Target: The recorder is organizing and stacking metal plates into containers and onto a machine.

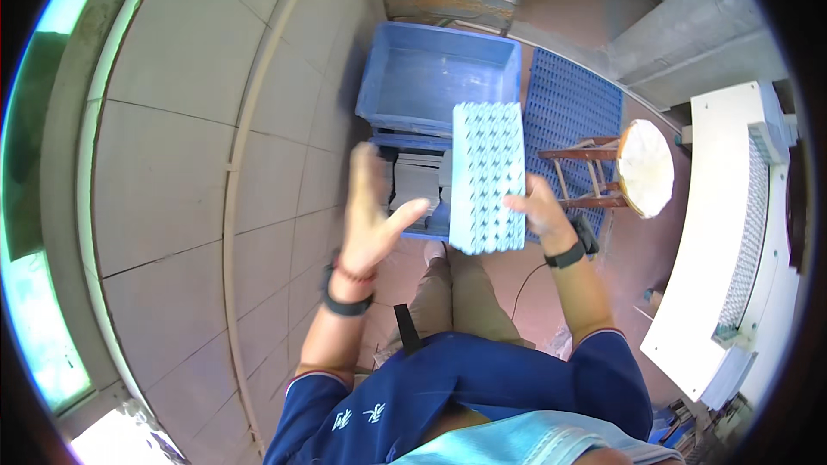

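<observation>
My right hand [544, 209] grips a light-blue slab [488, 179] by its right edge, thumb on the upper face. The slab has rows of small dark slots and wavy short ends; whether it is one piece or a stack I cannot tell. My left hand [370, 215] is raised to the left of it, slightly smeared, empty, with thumb and fingers spread apart. Beneath the hands stands a lower blue crate [439, 237] with stacks of flat grey-white pieces [416, 181] inside. The slab hides the crate's right part.
Beyond it is an upper blue crate [439, 73], with a metal trolley frame [448, 5] behind. A blue slatted mat [573, 90] and a wooden stool [646, 168] with a pale round seat are to the right. A white machine [711, 232] stands far right; a tiled wall [172, 181] runs left.
</observation>
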Motion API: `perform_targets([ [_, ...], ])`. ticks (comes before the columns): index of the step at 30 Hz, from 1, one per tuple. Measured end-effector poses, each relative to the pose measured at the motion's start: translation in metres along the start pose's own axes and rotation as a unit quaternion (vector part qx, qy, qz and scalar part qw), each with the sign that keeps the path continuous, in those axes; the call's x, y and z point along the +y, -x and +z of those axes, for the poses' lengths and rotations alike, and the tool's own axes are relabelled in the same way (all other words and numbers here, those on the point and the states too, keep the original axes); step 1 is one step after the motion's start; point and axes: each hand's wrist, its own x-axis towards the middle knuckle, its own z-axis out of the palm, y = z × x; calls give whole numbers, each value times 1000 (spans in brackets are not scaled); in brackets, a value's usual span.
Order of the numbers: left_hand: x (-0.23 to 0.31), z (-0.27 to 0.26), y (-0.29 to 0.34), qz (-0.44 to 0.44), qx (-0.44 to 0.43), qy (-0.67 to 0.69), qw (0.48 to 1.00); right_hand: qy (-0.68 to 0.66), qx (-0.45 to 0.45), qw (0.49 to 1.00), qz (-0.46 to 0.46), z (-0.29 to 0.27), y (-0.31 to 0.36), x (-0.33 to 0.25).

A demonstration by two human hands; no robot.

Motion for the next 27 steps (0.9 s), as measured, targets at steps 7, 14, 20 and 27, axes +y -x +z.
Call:
perform_targets([
  [7,-65,124,16,-268,-130,304,905,105,84,990,35,-1,96,12],
  [14,-33,213,52,-275,-117,445,844,-193,44,970,-144,-58,189,37],
  [20,40,376,102,-162,-206,360,895,-141,327,881,-310,-86,319,-34],
  [27,106,488,167,-63,-466,385,794,-150,441,737,-489,-162,575,-133],
])
